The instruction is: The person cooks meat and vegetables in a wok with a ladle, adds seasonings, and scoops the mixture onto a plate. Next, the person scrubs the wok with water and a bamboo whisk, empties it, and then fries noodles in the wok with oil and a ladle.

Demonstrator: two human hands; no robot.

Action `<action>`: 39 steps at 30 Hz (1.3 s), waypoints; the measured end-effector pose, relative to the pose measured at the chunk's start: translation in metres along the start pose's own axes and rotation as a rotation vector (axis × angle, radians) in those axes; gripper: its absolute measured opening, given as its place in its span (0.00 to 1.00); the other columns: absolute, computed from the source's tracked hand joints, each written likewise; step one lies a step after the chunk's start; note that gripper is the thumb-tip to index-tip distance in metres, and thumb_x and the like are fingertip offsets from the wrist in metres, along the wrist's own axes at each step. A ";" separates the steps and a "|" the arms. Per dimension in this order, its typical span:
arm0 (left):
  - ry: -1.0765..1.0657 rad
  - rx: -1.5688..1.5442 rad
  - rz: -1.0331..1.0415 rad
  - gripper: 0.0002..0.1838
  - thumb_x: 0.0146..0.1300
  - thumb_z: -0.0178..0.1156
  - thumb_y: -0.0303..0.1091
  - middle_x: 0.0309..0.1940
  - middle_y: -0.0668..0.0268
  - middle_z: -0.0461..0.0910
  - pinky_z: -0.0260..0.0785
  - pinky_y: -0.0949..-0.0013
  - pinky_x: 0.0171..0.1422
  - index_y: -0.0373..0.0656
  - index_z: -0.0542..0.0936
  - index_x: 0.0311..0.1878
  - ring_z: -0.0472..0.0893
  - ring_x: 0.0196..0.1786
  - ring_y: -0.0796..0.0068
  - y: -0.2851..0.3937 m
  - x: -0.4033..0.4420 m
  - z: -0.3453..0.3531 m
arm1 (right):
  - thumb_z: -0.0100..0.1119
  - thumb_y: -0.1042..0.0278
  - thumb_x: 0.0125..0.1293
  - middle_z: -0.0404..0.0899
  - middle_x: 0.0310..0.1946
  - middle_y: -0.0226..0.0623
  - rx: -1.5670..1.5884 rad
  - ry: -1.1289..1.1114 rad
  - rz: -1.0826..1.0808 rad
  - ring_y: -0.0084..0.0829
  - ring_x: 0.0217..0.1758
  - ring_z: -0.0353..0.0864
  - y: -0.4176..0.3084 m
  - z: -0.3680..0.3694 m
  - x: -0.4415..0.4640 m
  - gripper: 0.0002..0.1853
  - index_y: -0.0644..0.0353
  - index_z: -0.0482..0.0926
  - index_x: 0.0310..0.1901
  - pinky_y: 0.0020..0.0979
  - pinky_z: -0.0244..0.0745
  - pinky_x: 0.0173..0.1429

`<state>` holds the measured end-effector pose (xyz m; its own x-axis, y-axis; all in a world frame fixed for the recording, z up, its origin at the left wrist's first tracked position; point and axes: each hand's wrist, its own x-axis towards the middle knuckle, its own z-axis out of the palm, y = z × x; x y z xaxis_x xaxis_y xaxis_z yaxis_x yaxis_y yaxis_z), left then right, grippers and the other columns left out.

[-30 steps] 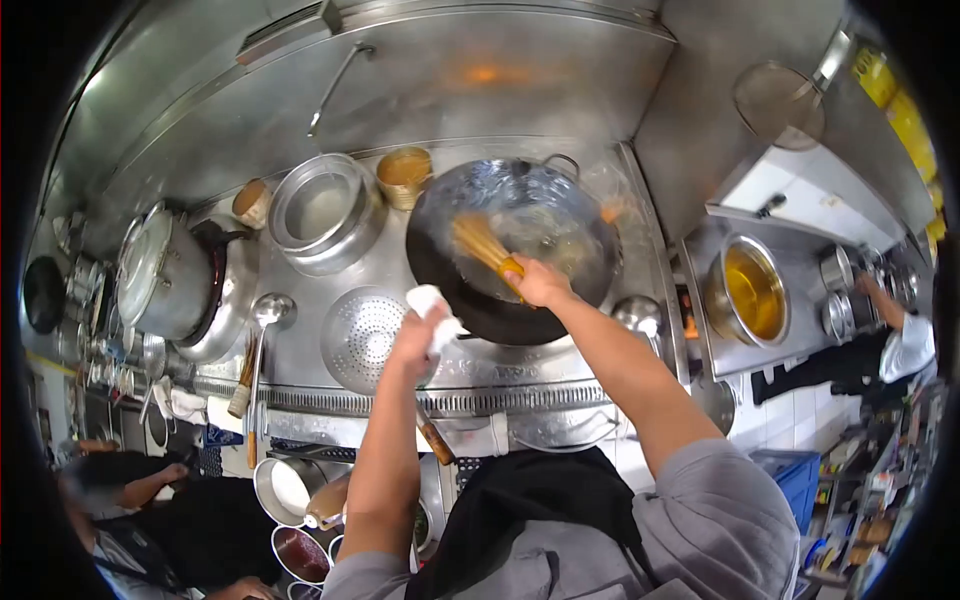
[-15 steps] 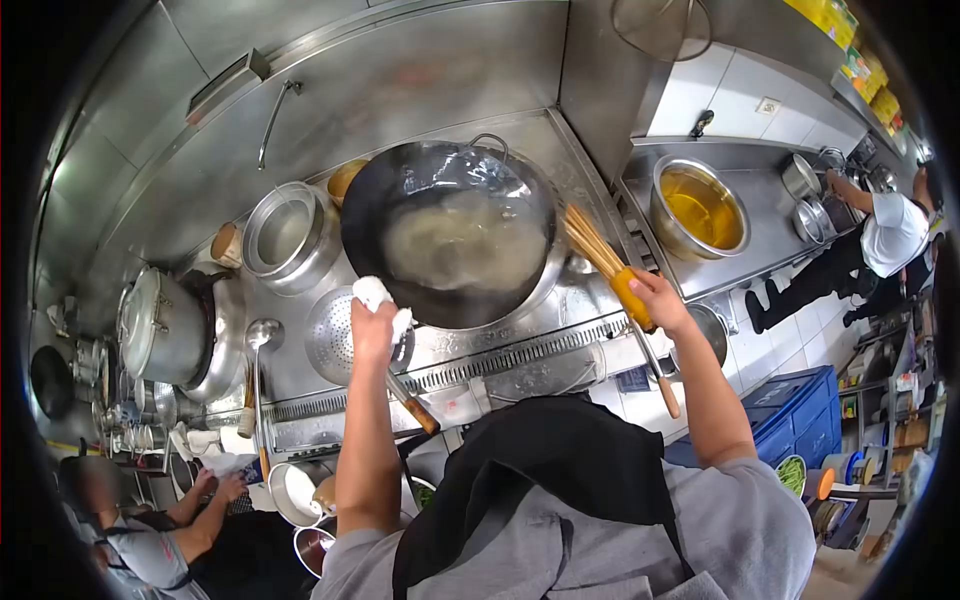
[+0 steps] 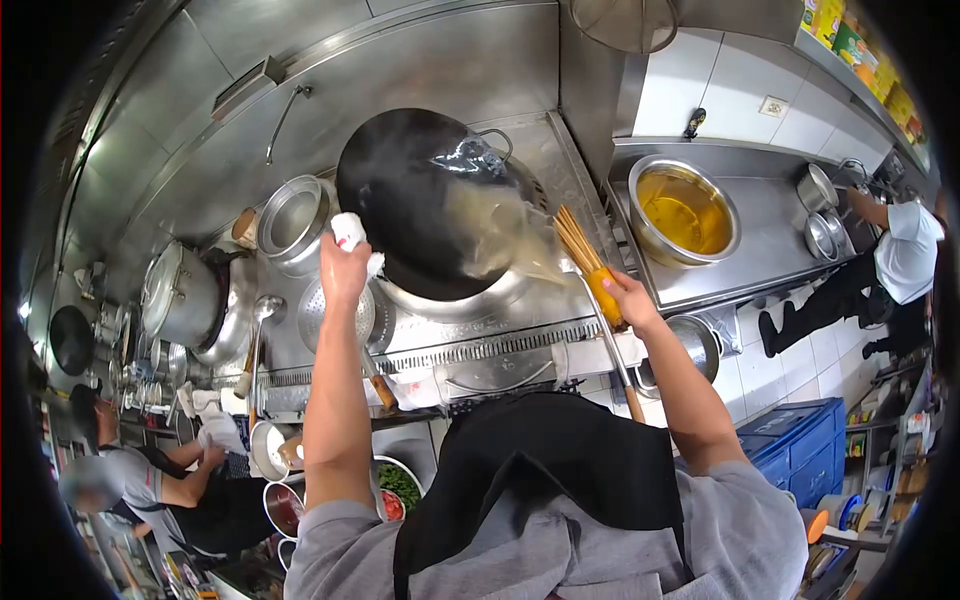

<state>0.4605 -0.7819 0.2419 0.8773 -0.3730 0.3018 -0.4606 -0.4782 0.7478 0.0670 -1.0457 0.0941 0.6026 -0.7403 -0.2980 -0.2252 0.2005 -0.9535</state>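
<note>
Two items were in hand: we saw the left hand [image 3: 343,272] closed around a white cloth [image 3: 349,231] at the left rim of the wok [image 3: 405,215], and the right hand [image 3: 630,302] wrapped around the orange handle of a brush [image 3: 584,258]. We found the wok tilted above the stove [image 3: 440,345], cloudy liquid [image 3: 500,230] spilling over its right lip. Beyond, we noted a strainer [image 3: 313,308] and, farther right, a pot [image 3: 641,228] of yellow oil-like liquid [image 3: 684,212].

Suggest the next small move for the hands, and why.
Perhaps tip the wok a little further with the left hand: cloudy liquid is spilling over the wok's right side, yet some lies inside. The left hand has a white cloth at the wok's edge; the right hand holds the brush beside it.
</note>
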 end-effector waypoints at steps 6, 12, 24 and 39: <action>0.005 0.252 -0.003 0.28 0.52 0.65 0.42 0.44 0.42 0.83 0.71 0.50 0.58 0.36 0.72 0.53 0.82 0.51 0.40 0.069 -0.003 0.000 | 0.58 0.54 0.74 0.82 0.36 0.36 0.080 -0.101 0.044 0.27 0.30 0.78 -0.019 0.020 0.096 0.23 0.60 0.76 0.63 0.32 0.73 0.31; -0.040 0.250 0.158 0.27 0.53 0.68 0.37 0.41 0.45 0.85 0.74 0.46 0.52 0.42 0.71 0.56 0.83 0.46 0.38 0.098 -0.039 0.008 | 0.58 0.50 0.73 0.81 0.31 0.37 0.028 -0.070 0.171 0.30 0.23 0.77 -0.018 0.069 0.135 0.20 0.56 0.79 0.56 0.39 0.69 0.21; -0.221 -0.151 -0.083 0.27 0.53 0.65 0.30 0.44 0.43 0.82 0.75 0.55 0.50 0.32 0.71 0.56 0.84 0.47 0.44 -0.090 -0.036 0.000 | 0.61 0.52 0.72 0.83 0.41 0.33 0.171 -0.009 0.101 0.27 0.36 0.80 -0.064 0.083 0.093 0.28 0.61 0.72 0.66 0.31 0.76 0.38; -0.242 -0.820 -0.601 0.18 0.66 0.63 0.35 0.39 0.60 0.79 0.73 0.65 0.44 0.33 0.71 0.51 0.79 0.39 0.71 -0.118 -0.073 0.145 | 0.61 0.58 0.71 0.83 0.44 0.42 -0.292 0.322 -0.215 0.37 0.41 0.84 -0.081 0.288 0.345 0.29 0.48 0.66 0.71 0.41 0.81 0.44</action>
<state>0.4315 -0.8140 0.0460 0.8396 -0.4450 -0.3117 0.3550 0.0150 0.9348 0.5139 -1.1323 0.0551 0.4019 -0.9154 -0.0223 -0.3550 -0.1334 -0.9253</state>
